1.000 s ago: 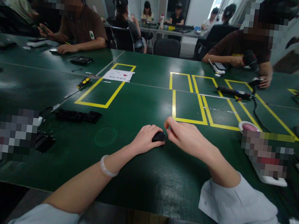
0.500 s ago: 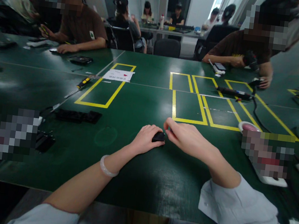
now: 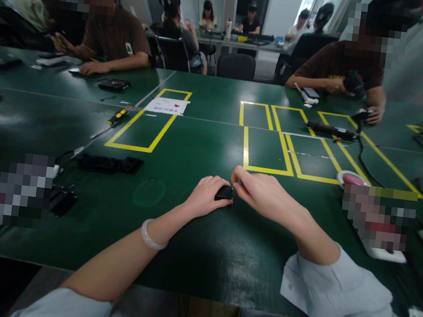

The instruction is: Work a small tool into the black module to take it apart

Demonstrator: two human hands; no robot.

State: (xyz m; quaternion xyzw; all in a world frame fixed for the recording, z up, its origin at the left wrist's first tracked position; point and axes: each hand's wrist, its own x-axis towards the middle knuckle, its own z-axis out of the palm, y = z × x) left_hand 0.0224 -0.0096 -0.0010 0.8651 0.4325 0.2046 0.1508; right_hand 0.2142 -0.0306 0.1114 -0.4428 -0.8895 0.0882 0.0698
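The left hand (image 3: 206,197) grips a small black block (image 3: 223,193) on a green table (image 3: 199,260), inward from the near edge's middle. The right hand (image 3: 263,190) curls just beside it, its grip unclear.

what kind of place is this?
Probably a shared workshop or bench-work room: a long green table marked with yellow rectangles, a yellow-and-black-handled tool lying on it, and several people seated at this and another table.

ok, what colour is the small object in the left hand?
Black: the small object in the left hand, best seen in the head view.
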